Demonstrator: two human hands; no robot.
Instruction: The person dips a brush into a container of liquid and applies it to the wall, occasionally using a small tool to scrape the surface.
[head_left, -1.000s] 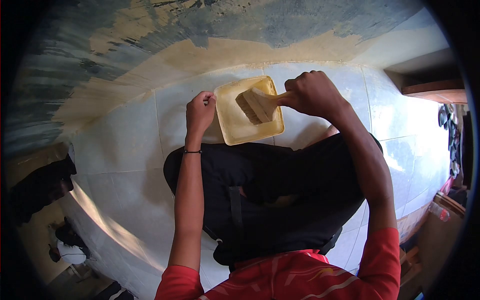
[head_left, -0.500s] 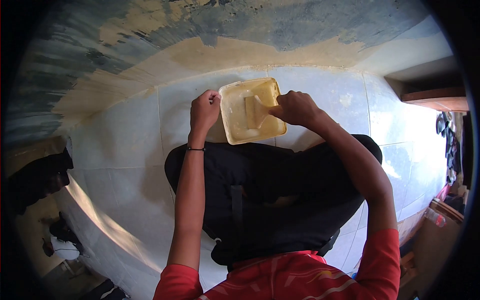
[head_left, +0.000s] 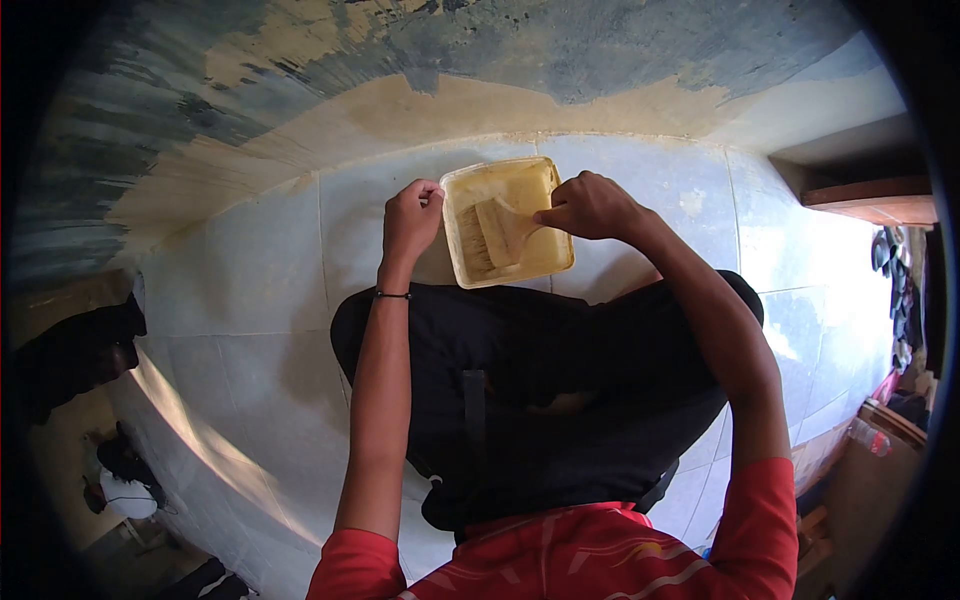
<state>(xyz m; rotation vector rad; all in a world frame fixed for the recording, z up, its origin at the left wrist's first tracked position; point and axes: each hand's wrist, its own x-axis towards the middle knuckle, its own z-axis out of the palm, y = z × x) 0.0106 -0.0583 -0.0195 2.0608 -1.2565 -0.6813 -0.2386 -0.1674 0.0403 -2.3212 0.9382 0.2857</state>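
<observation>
A square, cream-yellow plastic tub [head_left: 548,262] stands on the tiled floor in front of my crossed legs. Its inner walls are smeared with pale paint. My left hand [head_left: 411,218] pinches the tub's left rim. In my right hand [head_left: 592,208] is the handle of a wide, flat paintbrush [head_left: 508,232], held over the tub's right rim. The brush lies tilted inside the tub, its bristles pointing left against the bottom. My right fingers hide most of the handle.
Beyond the tub rises a wall [head_left: 480,60], beige low down and patchy dark grey-green above. Grey-blue floor tiles [head_left: 250,250] surround me. A wooden edge [head_left: 870,200] juts out at right, with a clear plastic bottle [head_left: 870,436] lower down. Dark cloth [head_left: 85,350] is at left.
The brush has shifted slightly left and down inside the tub, and its bristles now show spread on the bottom. My right hand has moved slightly with it; my left hand stays on the rim.
</observation>
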